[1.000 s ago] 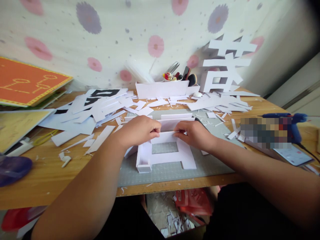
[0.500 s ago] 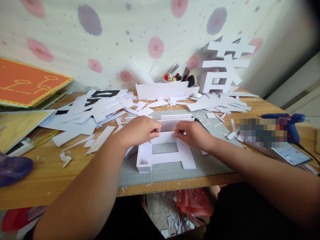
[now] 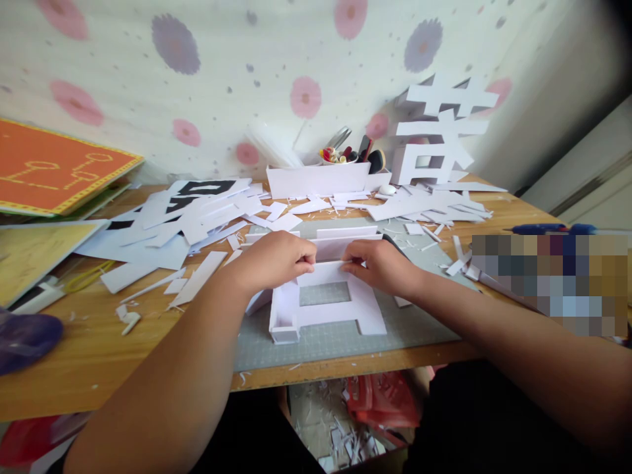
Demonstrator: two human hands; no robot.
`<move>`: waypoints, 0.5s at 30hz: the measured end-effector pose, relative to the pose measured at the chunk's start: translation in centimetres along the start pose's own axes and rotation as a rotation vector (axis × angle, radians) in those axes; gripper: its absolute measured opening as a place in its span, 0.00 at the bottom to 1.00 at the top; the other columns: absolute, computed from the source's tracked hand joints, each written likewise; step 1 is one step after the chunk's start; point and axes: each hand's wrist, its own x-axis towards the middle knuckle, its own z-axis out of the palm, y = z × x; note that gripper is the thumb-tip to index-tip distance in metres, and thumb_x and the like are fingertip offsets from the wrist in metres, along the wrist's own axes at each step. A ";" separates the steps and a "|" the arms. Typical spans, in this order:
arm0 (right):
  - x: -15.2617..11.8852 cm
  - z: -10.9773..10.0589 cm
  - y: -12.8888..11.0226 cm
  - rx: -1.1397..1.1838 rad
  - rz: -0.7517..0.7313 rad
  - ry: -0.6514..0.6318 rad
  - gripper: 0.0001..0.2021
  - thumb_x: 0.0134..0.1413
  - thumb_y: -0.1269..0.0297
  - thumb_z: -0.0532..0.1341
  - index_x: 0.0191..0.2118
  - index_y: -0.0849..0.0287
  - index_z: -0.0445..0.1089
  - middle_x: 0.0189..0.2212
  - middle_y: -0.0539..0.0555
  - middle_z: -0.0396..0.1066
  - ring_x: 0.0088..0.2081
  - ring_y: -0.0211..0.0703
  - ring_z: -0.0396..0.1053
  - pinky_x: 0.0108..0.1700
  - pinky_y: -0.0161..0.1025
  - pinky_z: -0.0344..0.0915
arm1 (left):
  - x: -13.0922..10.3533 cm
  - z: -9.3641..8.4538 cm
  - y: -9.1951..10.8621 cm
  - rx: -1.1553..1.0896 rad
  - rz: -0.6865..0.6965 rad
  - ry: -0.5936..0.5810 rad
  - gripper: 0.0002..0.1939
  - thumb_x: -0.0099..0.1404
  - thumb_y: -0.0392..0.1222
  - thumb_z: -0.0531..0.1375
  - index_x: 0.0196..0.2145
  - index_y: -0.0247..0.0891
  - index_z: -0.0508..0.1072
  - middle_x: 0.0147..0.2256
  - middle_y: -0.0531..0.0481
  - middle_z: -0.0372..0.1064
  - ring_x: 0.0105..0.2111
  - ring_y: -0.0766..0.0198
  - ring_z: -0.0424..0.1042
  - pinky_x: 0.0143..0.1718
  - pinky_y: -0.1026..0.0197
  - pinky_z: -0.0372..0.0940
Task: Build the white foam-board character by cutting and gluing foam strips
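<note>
A white foam-board piece (image 3: 326,315) with a rectangular opening lies on the grey cutting mat (image 3: 419,329), with raised walls along its left side. My left hand (image 3: 284,258) pinches a thin white strip at the upper edge, left of centre. On the right part of the same edge, my right hand (image 3: 375,263) has its thumb and fingers closed on the strip. Fingers of both hands hide the strip's ends. Behind them stand more white upright walls (image 3: 345,247) of the piece.
White offcuts (image 3: 212,217) cover the table's back left, with more at the back right. A white box (image 3: 316,179) holds tools. A finished white character (image 3: 429,164) stands behind. A blue glue gun (image 3: 543,229) lies right, partly blurred out.
Both hands hold the same place on the white piece. The view has shifted very slightly, and the blurred patch at the right has grown.
</note>
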 end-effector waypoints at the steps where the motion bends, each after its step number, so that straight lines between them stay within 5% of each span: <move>1: 0.0 0.0 0.0 0.002 -0.001 -0.002 0.04 0.55 0.73 0.63 0.29 0.60 0.71 0.26 0.50 0.72 0.28 0.36 0.65 0.34 0.34 0.59 | 0.0 0.0 0.0 -0.001 -0.001 -0.001 0.07 0.61 0.36 0.57 0.26 0.40 0.72 0.26 0.58 0.70 0.27 0.69 0.64 0.30 0.62 0.52; 15: 0.1 -0.1 -0.2 0.001 0.037 -0.016 0.05 0.55 0.71 0.63 0.29 0.59 0.71 0.26 0.50 0.72 0.27 0.37 0.65 0.34 0.35 0.58 | -0.1 -0.1 0.2 -0.016 -0.020 -0.011 0.07 0.61 0.37 0.57 0.26 0.40 0.72 0.26 0.58 0.71 0.27 0.68 0.65 0.31 0.62 0.53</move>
